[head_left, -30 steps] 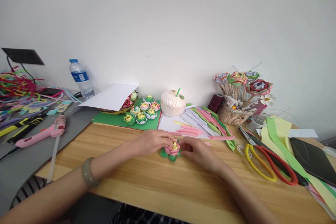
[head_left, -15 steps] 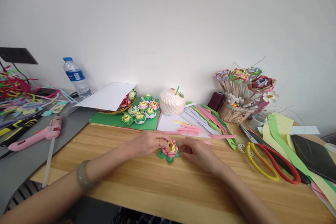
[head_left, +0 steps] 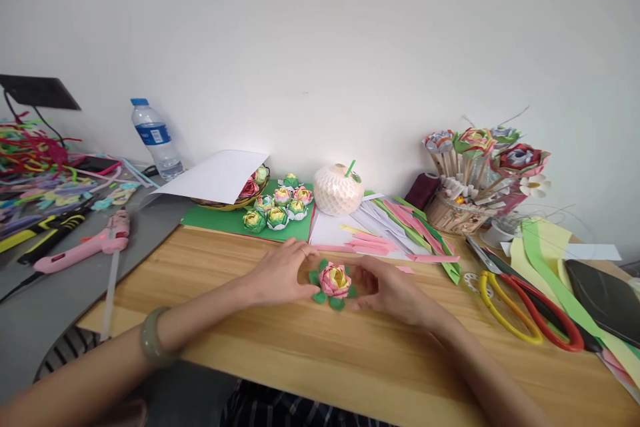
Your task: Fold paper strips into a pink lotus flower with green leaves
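A pink and yellow paper flower [head_left: 335, 279] with green leaves round its base sits on the wooden table, its opening facing up. On its left is my left hand [head_left: 286, 273], thumb and fingers apart, the thumb tip close to a leaf. My right hand [head_left: 390, 287] curves round the right side with a gap between thumb and fingers, near the green leaves. Neither hand is closed on the flower. Whether a fingertip touches a leaf is hard to tell.
Small finished paper flowers [head_left: 277, 217] stand on a green sheet [head_left: 215, 219] behind. Paper strips [head_left: 373, 243] lie behind my right hand. Scissors [head_left: 510, 307] are at the right, beside a basket of stick flowers [head_left: 453, 213]. A pink glue gun [head_left: 85, 250] and water bottle [head_left: 157, 140] are at the left.
My left fingers have come off the flower and spread. My right hand has opened wider. The flower's opening shows more fully, and the whole view has shifted slightly.
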A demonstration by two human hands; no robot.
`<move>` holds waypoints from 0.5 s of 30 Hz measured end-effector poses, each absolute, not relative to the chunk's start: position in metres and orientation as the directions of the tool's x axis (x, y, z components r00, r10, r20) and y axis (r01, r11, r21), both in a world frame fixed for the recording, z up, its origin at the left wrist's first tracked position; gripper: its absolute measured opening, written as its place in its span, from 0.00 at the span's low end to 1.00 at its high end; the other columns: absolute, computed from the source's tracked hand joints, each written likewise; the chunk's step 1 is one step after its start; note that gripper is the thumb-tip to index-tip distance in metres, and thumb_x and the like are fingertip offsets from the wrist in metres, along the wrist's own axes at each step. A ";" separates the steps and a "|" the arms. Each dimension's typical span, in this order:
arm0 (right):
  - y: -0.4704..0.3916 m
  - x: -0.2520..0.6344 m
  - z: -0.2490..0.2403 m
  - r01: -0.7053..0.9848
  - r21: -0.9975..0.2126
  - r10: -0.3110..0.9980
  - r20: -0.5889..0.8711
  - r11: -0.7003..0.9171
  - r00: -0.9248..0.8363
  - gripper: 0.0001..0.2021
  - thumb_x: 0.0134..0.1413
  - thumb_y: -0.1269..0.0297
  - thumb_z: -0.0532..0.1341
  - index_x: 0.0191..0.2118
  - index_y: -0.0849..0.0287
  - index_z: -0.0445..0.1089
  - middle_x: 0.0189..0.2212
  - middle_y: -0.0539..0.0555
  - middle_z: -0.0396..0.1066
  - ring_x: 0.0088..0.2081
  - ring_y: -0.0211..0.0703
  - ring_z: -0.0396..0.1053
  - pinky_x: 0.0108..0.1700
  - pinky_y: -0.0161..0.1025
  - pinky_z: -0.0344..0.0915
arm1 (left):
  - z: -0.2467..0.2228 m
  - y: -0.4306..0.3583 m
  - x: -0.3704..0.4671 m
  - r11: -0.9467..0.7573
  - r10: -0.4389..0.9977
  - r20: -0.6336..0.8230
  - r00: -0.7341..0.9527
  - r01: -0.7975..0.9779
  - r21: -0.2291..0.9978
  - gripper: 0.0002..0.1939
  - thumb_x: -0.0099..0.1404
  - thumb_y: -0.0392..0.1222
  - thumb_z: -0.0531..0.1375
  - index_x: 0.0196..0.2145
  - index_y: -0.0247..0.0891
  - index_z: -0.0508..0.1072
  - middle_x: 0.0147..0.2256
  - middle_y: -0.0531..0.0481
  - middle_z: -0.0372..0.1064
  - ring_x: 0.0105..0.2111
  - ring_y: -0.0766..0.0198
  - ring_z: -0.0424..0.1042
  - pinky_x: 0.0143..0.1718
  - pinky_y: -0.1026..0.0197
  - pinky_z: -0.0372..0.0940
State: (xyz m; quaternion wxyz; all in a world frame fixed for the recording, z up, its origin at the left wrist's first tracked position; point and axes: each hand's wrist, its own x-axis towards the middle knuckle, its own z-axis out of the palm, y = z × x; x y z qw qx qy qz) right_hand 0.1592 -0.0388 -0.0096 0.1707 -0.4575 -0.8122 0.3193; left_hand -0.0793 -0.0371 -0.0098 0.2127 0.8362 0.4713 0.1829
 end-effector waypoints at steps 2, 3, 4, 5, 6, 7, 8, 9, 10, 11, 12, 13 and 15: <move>-0.042 0.152 -0.010 0.660 -0.632 0.855 0.008 0.406 -0.519 0.21 0.43 0.58 0.65 0.46 0.56 0.68 0.25 0.47 0.64 0.26 0.37 0.60 0.25 0.32 0.55 | -0.012 -0.041 -0.077 -0.423 0.884 0.058 0.464 0.740 0.524 0.26 0.47 0.51 0.64 0.43 0.42 0.67 0.39 0.47 0.67 0.42 0.52 0.64 0.40 0.54 0.62; -0.044 0.148 -0.011 0.670 -0.608 0.858 0.034 0.425 -0.513 0.20 0.45 0.58 0.64 0.46 0.55 0.68 0.25 0.47 0.65 0.26 0.37 0.60 0.25 0.32 0.55 | -0.014 -0.042 -0.076 -0.413 0.884 0.047 0.464 0.733 0.540 0.23 0.48 0.50 0.64 0.42 0.42 0.68 0.38 0.48 0.68 0.41 0.53 0.64 0.39 0.54 0.62; -0.045 0.144 -0.012 0.677 -0.585 0.859 0.069 0.446 -0.507 0.19 0.46 0.58 0.63 0.46 0.54 0.68 0.25 0.48 0.65 0.25 0.37 0.60 0.25 0.32 0.55 | -0.017 -0.041 -0.076 -0.406 0.884 0.045 0.466 0.714 0.570 0.20 0.49 0.47 0.63 0.42 0.43 0.69 0.37 0.49 0.68 0.41 0.54 0.65 0.40 0.55 0.61; -0.047 0.141 -0.013 0.675 -0.566 0.855 0.110 0.473 -0.506 0.18 0.48 0.59 0.62 0.47 0.54 0.67 0.26 0.48 0.66 0.25 0.37 0.60 0.26 0.33 0.55 | -0.020 -0.040 -0.075 -0.394 0.883 0.048 0.467 0.680 0.618 0.18 0.51 0.43 0.62 0.41 0.43 0.69 0.37 0.50 0.69 0.41 0.55 0.66 0.40 0.55 0.61; -0.048 0.138 -0.014 0.665 -0.554 0.846 0.150 0.501 -0.512 0.17 0.49 0.60 0.62 0.47 0.54 0.67 0.27 0.49 0.67 0.26 0.37 0.61 0.27 0.33 0.56 | -0.023 -0.039 -0.075 -0.374 0.883 0.054 0.466 0.628 0.682 0.16 0.52 0.39 0.61 0.41 0.43 0.69 0.37 0.50 0.70 0.40 0.57 0.66 0.41 0.56 0.61; -0.049 0.135 -0.015 0.649 -0.550 0.834 0.185 0.526 -0.520 0.17 0.50 0.61 0.61 0.48 0.54 0.66 0.28 0.50 0.67 0.26 0.38 0.61 0.28 0.34 0.58 | -0.025 -0.037 -0.076 -0.339 0.883 0.056 0.465 0.553 0.761 0.16 0.53 0.36 0.60 0.42 0.42 0.69 0.38 0.50 0.70 0.40 0.58 0.67 0.42 0.57 0.61; -0.050 0.133 -0.016 0.628 -0.554 0.823 0.213 0.546 -0.527 0.17 0.51 0.63 0.61 0.48 0.54 0.65 0.29 0.50 0.67 0.27 0.38 0.62 0.29 0.35 0.59 | -0.028 -0.036 -0.076 -0.289 0.881 0.048 0.470 0.456 0.842 0.17 0.54 0.34 0.58 0.43 0.40 0.68 0.38 0.49 0.70 0.39 0.59 0.68 0.42 0.57 0.62; -0.051 0.130 -0.017 0.606 -0.566 0.815 0.236 0.558 -0.530 0.17 0.51 0.64 0.60 0.48 0.55 0.65 0.29 0.51 0.67 0.27 0.38 0.62 0.30 0.35 0.60 | -0.029 -0.034 -0.077 -0.238 0.875 0.044 0.482 0.349 0.907 0.17 0.55 0.33 0.57 0.45 0.38 0.66 0.39 0.48 0.71 0.39 0.61 0.69 0.42 0.58 0.63; -0.052 0.128 -0.018 0.582 -0.586 0.810 0.255 0.564 -0.529 0.18 0.51 0.66 0.60 0.49 0.55 0.64 0.29 0.51 0.66 0.28 0.38 0.62 0.30 0.36 0.61 | -0.030 -0.034 -0.078 -0.195 0.863 0.044 0.503 0.251 0.948 0.18 0.56 0.31 0.55 0.46 0.37 0.65 0.39 0.47 0.70 0.40 0.62 0.69 0.43 0.58 0.63; -0.052 0.126 -0.019 0.555 -0.612 0.808 0.269 0.563 -0.524 0.18 0.51 0.67 0.60 0.49 0.55 0.63 0.29 0.51 0.66 0.28 0.39 0.63 0.30 0.36 0.62 | -0.030 -0.034 -0.080 -0.166 0.852 0.052 0.522 0.173 0.971 0.19 0.56 0.29 0.54 0.47 0.37 0.64 0.40 0.47 0.70 0.41 0.62 0.69 0.43 0.58 0.63; -0.053 0.124 -0.020 0.524 -0.649 0.813 0.276 0.551 -0.513 0.19 0.50 0.68 0.59 0.50 0.55 0.63 0.30 0.51 0.65 0.29 0.39 0.63 0.31 0.36 0.63 | -0.029 -0.034 -0.082 -0.157 0.844 0.068 0.533 0.123 0.980 0.21 0.55 0.28 0.54 0.47 0.36 0.63 0.41 0.46 0.69 0.42 0.62 0.69 0.45 0.58 0.63; -0.054 0.122 -0.021 0.486 -0.698 0.824 0.274 0.525 -0.496 0.19 0.50 0.68 0.59 0.50 0.55 0.62 0.31 0.52 0.65 0.30 0.39 0.64 0.31 0.37 0.65 | -0.028 -0.035 -0.084 -0.167 0.841 0.088 0.534 0.102 0.981 0.23 0.54 0.26 0.54 0.48 0.37 0.62 0.43 0.45 0.68 0.44 0.62 0.68 0.46 0.57 0.62; -0.056 0.117 -0.021 0.382 -0.818 0.855 0.235 0.431 -0.463 0.21 0.50 0.68 0.59 0.51 0.53 0.59 0.33 0.52 0.64 0.32 0.39 0.65 0.33 0.37 0.67 | -0.024 -0.039 -0.089 -0.210 0.853 0.120 0.507 0.125 0.970 0.27 0.51 0.26 0.58 0.49 0.38 0.61 0.47 0.44 0.65 0.48 0.59 0.65 0.50 0.55 0.59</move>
